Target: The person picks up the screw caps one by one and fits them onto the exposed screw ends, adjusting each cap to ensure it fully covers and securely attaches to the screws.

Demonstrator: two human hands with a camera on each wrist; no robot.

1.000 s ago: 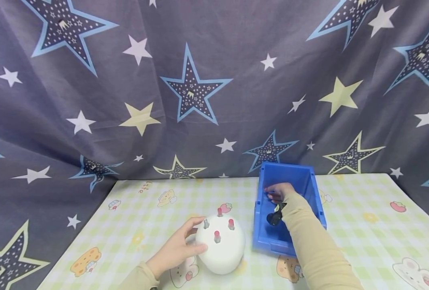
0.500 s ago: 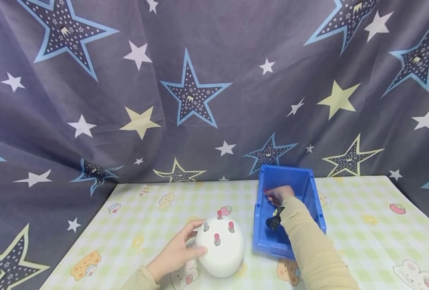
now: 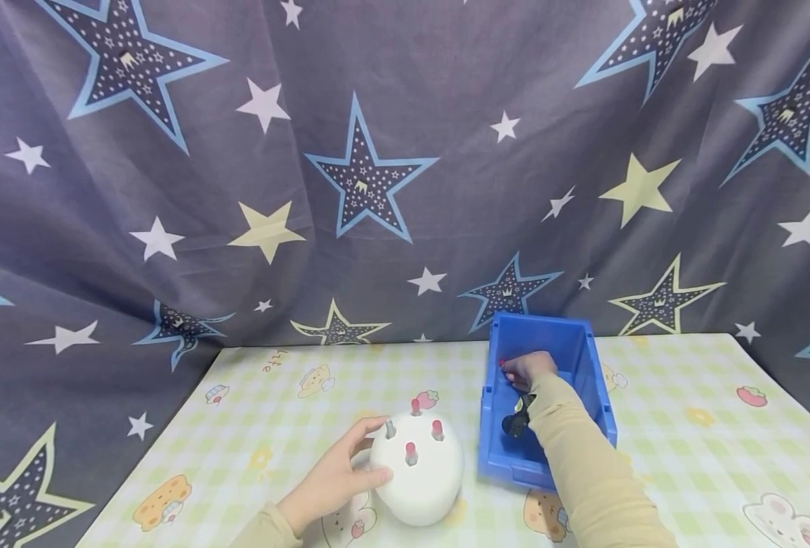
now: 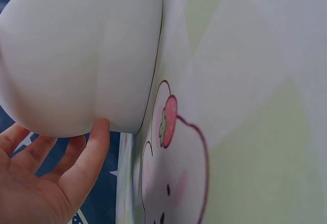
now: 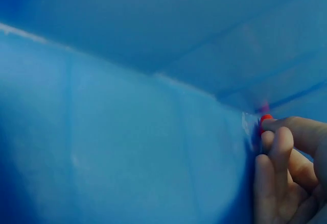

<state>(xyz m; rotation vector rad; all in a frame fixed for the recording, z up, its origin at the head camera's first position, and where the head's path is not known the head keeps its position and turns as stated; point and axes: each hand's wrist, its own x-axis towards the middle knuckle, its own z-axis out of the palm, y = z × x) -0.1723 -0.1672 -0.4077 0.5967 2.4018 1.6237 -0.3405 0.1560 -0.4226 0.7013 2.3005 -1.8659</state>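
A white rounded body (image 3: 419, 483) with a narrower flat base stands on the tablecloth in front of me. Short pegs stick up from its top: three have red tips, such as the front one (image 3: 411, 452), and a grey one (image 3: 390, 429) stands at the left. My left hand (image 3: 336, 473) holds its left side, thumb in front and fingers round the back; in the left wrist view one fingertip touches the white wall. My right hand (image 3: 531, 367) reaches into the blue bin (image 3: 515, 473) and pinches a small red piece (image 5: 265, 118) beside the bin's wall. Most of that piece is hidden by fingers.
A black wrist camera (image 3: 517, 424) hangs under my right wrist inside the bin. The checked tablecloth (image 3: 679, 472) with cartoon prints covers the table. A dark star-patterned curtain (image 3: 405, 274) hangs right behind the table's back edge, close to the bin.
The head view has tilted up slightly, so everything sits a little lower. Both hands stay nearly where they were, the right one at the bin's left wall.
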